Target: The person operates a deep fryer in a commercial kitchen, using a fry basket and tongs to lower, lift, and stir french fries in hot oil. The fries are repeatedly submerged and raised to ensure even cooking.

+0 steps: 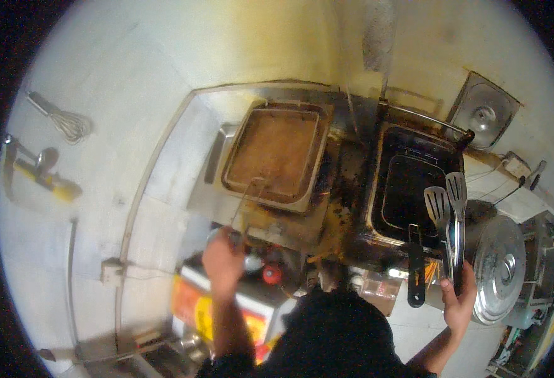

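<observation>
At the left fryer point(305, 208), my left hand point(223, 260) is closed around the wire handle point(240, 208) of a frying basket. The basket's rim point(316, 156) lies in the fryer well, around brown, murky contents point(277, 146); whether food lies under the surface I cannot tell. My right hand point(461, 297) grips steel tongs point(457, 231) with two slotted, spatula-like ends. The tongs point up and away from me, over the front right corner of the dark right fryer point(374, 208). Their ends are slightly apart.
A second basket with a black handle point(416, 274) sits in the right fryer. Right of it stands a large lidded metal pot point(499, 269). A whisk point(69, 124) and a ladle point(45, 158) hang on the left wall. A printed carton point(196, 307) stands below the left fryer.
</observation>
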Demonstrator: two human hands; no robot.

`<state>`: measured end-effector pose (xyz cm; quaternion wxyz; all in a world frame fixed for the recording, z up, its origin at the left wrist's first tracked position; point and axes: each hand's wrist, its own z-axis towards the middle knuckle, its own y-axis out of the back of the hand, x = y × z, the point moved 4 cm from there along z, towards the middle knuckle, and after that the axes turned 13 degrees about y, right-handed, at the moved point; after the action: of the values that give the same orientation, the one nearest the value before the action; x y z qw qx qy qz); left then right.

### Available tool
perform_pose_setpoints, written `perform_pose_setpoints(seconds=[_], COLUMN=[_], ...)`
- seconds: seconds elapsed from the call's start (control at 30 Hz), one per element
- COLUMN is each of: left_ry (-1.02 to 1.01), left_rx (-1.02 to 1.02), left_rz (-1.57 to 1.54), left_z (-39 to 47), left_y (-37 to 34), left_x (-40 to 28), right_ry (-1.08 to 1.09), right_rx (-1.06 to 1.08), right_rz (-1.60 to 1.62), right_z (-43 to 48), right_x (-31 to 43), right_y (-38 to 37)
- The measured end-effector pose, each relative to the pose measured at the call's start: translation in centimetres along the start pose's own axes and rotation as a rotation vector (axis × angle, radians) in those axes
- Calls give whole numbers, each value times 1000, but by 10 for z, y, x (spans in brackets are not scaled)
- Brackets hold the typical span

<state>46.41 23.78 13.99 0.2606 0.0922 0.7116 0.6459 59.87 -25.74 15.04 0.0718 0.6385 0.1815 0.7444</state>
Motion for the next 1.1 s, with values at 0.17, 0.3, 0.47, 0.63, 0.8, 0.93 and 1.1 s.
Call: perform_pose_setpoints(seconds=[0.17, 0.3, 0.47, 0.63, 0.8, 0.93, 1.1], left_ry=[25, 81, 28, 36, 171, 54, 151], left_rx=[-42, 33, -32, -75, -37, -107, -44], left_rz=[25, -20, -56, -56, -68, -187, -215], left_z=[0, -7, -6, -3, -5, -8, -6], left_y=[-15, -3, -16, -27, -49, -56, -70], left_x=[-9, 11, 0, 15, 19, 22, 27], right_ry=[33, -12, -2, -15, -52, -34, -8], right_rx=[11, 12, 30, 50, 34, 66, 65], right_rz=[-9, -8, -45, -3, 23, 24, 3], right_z=[7, 6, 10, 11, 8, 10, 11], right_x=[4, -3, -1, 3, 1, 5, 6], right_y=[2, 1, -4, -9, -16, -19, -24])
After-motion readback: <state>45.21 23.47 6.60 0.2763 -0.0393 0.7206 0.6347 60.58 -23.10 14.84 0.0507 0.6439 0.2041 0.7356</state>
